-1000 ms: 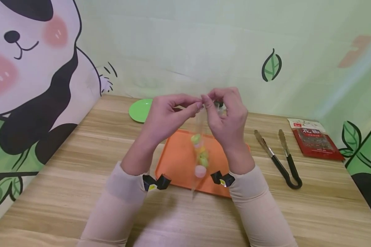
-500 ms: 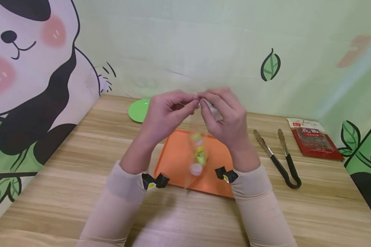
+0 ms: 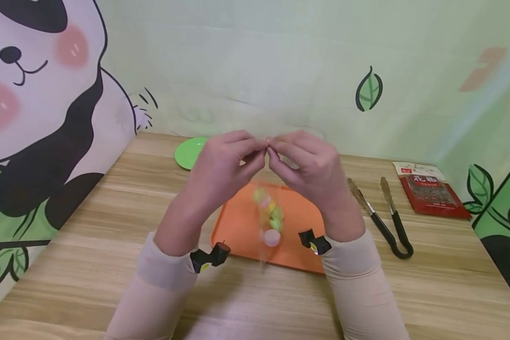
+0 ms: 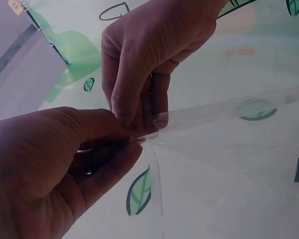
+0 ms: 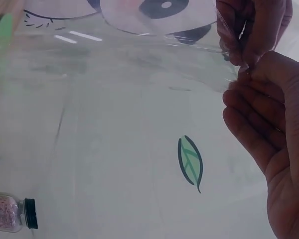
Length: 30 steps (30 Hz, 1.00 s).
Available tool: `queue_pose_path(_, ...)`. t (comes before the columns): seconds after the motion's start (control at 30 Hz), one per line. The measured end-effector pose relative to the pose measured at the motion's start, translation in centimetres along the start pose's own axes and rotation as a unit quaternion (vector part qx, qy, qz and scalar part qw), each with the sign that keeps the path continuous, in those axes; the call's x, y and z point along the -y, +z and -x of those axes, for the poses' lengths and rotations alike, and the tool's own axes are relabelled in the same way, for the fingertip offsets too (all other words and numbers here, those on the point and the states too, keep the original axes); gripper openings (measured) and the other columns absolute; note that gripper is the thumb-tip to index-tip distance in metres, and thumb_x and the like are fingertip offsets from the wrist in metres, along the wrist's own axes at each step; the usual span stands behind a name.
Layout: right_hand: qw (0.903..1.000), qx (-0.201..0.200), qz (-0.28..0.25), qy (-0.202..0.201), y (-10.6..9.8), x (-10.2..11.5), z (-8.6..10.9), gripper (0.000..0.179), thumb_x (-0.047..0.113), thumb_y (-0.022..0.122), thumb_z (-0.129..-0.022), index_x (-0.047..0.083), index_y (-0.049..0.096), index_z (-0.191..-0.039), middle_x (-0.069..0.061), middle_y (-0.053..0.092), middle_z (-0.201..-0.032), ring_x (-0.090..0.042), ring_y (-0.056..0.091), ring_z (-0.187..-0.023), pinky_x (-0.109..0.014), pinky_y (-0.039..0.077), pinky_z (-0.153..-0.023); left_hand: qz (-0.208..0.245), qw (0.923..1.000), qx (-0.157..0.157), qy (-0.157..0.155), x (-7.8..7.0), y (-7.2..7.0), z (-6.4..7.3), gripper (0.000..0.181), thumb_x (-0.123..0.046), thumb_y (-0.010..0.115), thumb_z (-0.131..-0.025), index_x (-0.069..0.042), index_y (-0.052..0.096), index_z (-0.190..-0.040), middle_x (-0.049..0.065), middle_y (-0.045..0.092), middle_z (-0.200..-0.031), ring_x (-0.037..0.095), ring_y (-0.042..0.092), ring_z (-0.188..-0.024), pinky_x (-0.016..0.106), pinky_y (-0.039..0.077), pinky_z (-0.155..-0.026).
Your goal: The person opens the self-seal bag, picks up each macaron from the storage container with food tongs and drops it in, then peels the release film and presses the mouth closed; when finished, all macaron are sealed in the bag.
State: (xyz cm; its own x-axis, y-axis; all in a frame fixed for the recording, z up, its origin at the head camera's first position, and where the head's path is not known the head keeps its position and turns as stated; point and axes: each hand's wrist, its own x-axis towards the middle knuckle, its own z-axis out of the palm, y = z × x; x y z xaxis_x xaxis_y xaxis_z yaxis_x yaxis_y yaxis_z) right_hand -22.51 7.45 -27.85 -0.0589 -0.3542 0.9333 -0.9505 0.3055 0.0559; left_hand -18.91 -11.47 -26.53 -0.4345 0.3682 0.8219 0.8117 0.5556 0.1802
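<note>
Above the orange tray, my left hand [image 3: 227, 165] and right hand [image 3: 308, 163] meet fingertip to fingertip. Both pinch the top edge of a clear plastic bag [image 5: 114, 62], which hangs down from them. Blurred green, yellow and pale pink pieces [image 3: 275, 212] show low in the bag; their kind is unclear. The left wrist view shows thumb and index finger of each hand close together on a thin fold of clear film [image 4: 204, 112]. In the right wrist view, my right hand's other fingers extend below the pinch.
Beneath the bag lies an orange tray [image 3: 238, 226]. A green plate [image 3: 188, 152] is partly behind my left hand. To the right lie black-handled tongs [image 3: 393, 231] and a red packet [image 3: 433, 189]. A small black-capped jar [image 5: 7, 213] with pink contents stands near the wall.
Both hands have shifted slightly left and their fingertips have drawn together along the bag's edge. The hanging bag sways. The dark cap seen behind my right hand is now hidden in the head view.
</note>
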Motion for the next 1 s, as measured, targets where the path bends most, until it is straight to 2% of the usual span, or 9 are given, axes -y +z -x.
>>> queue_pose_path(0.17, 0.9997, -0.013, 0.018, -0.005, 0.6, 0.1, 0.1, 0.01, -0.004, 0.068, -0.085, -0.004, 0.077, -0.087, -0.012, 0.075, -0.084, -0.026, 0.071, -0.077, -0.036, 0.06, -0.072, -0.042, 0.9991, 0.0, -0.003, -0.3, 0.1, 0.1, 0.014, -0.001, 0.066, -0.091, 0.001, 0.078, -0.097, 0.007, 0.073, -0.084, 0.015, 0.064, -0.069, 0.025, 0.052, -0.063)
queue_pose_path(0.3, 0.9992, -0.028, 0.029, 0.0, 1.1, 0.2, 0.2, 0.01, -0.003, 0.066, -0.085, -0.003, 0.076, -0.084, -0.01, 0.073, -0.081, -0.025, 0.069, -0.075, -0.035, 0.058, -0.069, -0.048, 0.9988, 0.003, -0.01, -0.2, 0.1, 0.2, 0.013, -0.002, 0.066, -0.091, 0.0, 0.078, -0.095, 0.007, 0.073, -0.084, 0.016, 0.065, -0.07, 0.025, 0.053, -0.063)
queue_pose_path(0.47, 0.9982, -0.055, 0.021, 0.01, 1.5, 0.1, 0.2, 0.01, -0.005, 0.065, -0.084, -0.002, 0.075, -0.082, -0.009, 0.072, -0.079, -0.024, 0.066, -0.073, -0.035, 0.056, -0.067, -0.003, 0.9989, 0.013, -0.044, 0.0, -0.1, 0.2, 0.011, -0.005, 0.069, -0.092, -0.002, 0.079, -0.095, 0.005, 0.073, -0.083, 0.013, 0.065, -0.069, 0.025, 0.055, -0.064)
queue_pose_path(0.67, 0.9947, -0.095, -0.004, 0.037, 1.8, 0.0, 0.2, 0.012, -0.005, 0.065, -0.082, 0.0, 0.075, -0.082, -0.007, 0.071, -0.077, -0.022, 0.066, -0.071, -0.034, 0.054, -0.065, 0.06, 0.9938, 0.024, -0.091, 0.4, -0.4, 0.2, 0.013, -0.007, 0.068, -0.093, -0.004, 0.08, -0.098, 0.002, 0.074, -0.085, 0.01, 0.067, -0.073, 0.027, 0.057, -0.067)
queue_pose_path(0.9, 0.9897, -0.111, 0.01, 0.09, 1.3, -0.6, 0.5, 0.012, 0.0, 0.065, -0.083, 0.004, 0.075, -0.08, -0.004, 0.071, -0.075, -0.019, 0.065, -0.069, -0.028, 0.052, -0.064, 0.082, 0.9865, 0.038, -0.136, 0.8, -0.8, 0.1, 0.012, -0.01, 0.07, -0.093, -0.008, 0.08, -0.099, 0.0, 0.075, -0.09, 0.008, 0.069, -0.075, 0.025, 0.057, -0.068)
queue_pose_path(1.0, 0.9915, -0.1, 0.005, 0.082, 0.8, -0.8, 0.4, 0.011, 0.0, 0.063, -0.082, 0.003, 0.074, -0.08, -0.005, 0.07, -0.076, -0.018, 0.063, -0.068, -0.027, 0.05, -0.063, 0.096, 0.9822, 0.041, -0.156, 0.9, -0.9, 0.1, 0.011, -0.01, 0.071, -0.092, -0.01, 0.08, -0.098, -0.002, 0.076, -0.091, 0.006, 0.069, -0.075, 0.023, 0.057, -0.068)
